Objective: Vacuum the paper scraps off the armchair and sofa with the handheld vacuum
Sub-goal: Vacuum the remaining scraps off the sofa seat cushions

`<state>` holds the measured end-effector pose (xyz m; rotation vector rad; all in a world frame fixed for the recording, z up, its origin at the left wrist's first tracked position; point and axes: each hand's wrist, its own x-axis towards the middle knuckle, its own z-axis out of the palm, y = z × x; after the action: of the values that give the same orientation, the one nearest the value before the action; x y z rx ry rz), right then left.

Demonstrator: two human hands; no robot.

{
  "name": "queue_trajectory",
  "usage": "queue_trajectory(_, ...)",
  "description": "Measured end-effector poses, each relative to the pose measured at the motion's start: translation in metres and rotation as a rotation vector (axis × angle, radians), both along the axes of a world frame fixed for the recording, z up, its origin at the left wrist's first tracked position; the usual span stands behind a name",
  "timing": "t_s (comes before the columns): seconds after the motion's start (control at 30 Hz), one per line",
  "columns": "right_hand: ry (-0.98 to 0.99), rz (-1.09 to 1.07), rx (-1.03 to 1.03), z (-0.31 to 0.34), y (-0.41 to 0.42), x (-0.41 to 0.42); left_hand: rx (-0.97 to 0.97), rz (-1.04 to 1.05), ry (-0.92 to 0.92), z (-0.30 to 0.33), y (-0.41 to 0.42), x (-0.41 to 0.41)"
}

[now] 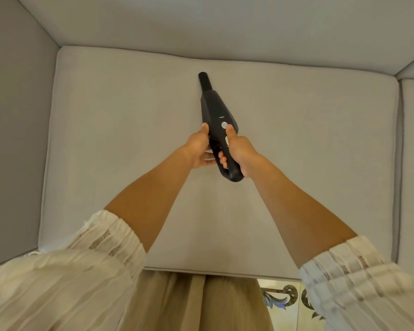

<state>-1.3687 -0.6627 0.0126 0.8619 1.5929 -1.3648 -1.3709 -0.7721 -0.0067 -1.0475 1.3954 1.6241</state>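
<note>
A pale grey seat cushion (129, 163) fills the view, with the sofa's arm at left and its back above. The left hand (198, 149) cups the side of the black handheld vacuum (213, 111), held over the cushion's middle, nozzle pointing away. The right hand (237, 151) grips its handle, thumb beside the round button.
</note>
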Motion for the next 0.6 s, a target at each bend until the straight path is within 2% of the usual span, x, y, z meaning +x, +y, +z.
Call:
queue_trajectory(0.4, -0.052, 0.065, -0.033, 0.006, -0.006, 0.106, 0.000, 0.105, -0.109, 0.007, -0.005, 0.113)
queue_trajectory(0.6, -0.046, 0.062, 0.017, 0.011, 0.012, 0.153, 0.014, 0.072, -0.142, 0.010, 0.014, 0.156)
